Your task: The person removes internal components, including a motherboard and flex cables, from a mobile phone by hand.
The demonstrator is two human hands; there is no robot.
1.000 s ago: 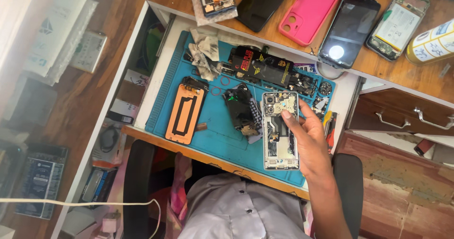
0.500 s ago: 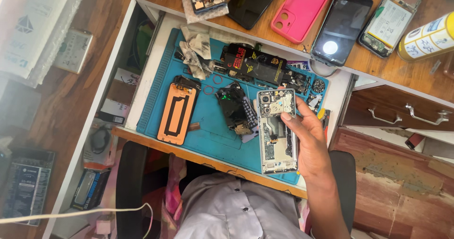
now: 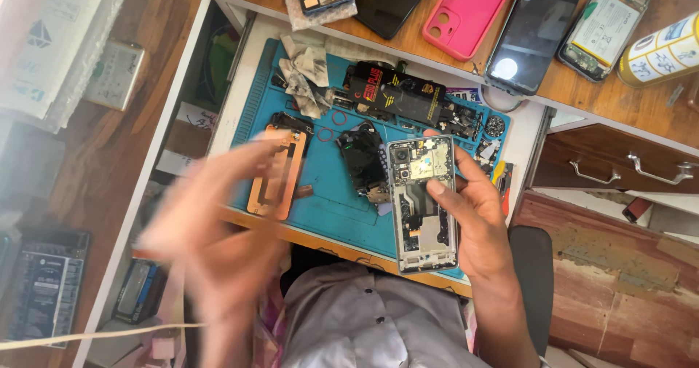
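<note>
Pull-out tray [image 3: 240, 69]: the white drawer is pulled open below the desk edge. It carries the blue mat, and a few small parts lie along its right strip.
Blue mat [image 3: 331, 193]: it lies in the tray and holds nearly all the loose pieces. Grey rags [image 3: 306, 77] sit at 11 o'clock on it, a black box [image 3: 397, 91] at 12, a black part [image 3: 362, 157] in the middle and an orange phone frame [image 3: 277, 171] at 9.
Desk top [image 3: 568, 84]: from 12 to 2 o'clock above the tray lie a pink case [image 3: 470, 11], a dark phone [image 3: 531, 29], a black slab [image 3: 393, 0], an opened phone showing its battery [image 3: 604, 26] and a yellow spray can [image 3: 662, 51].
Your left hand [image 3: 218, 230]: it is blurred in front of the tray's front edge at 8 o'clock, with the fingers spread. I cannot tell whether it holds anything. It partly covers the orange frame.
Your right hand [image 3: 473, 215]: it grips the opened phone from its right side, with the thumb pressed on the exposed boards and the fingers behind.
Opened phone [image 3: 422, 200]: its back is off and the circuit boards are bare. You hold it upright over the mat's lower right, at 4 o'clock from the mat's centre.
</note>
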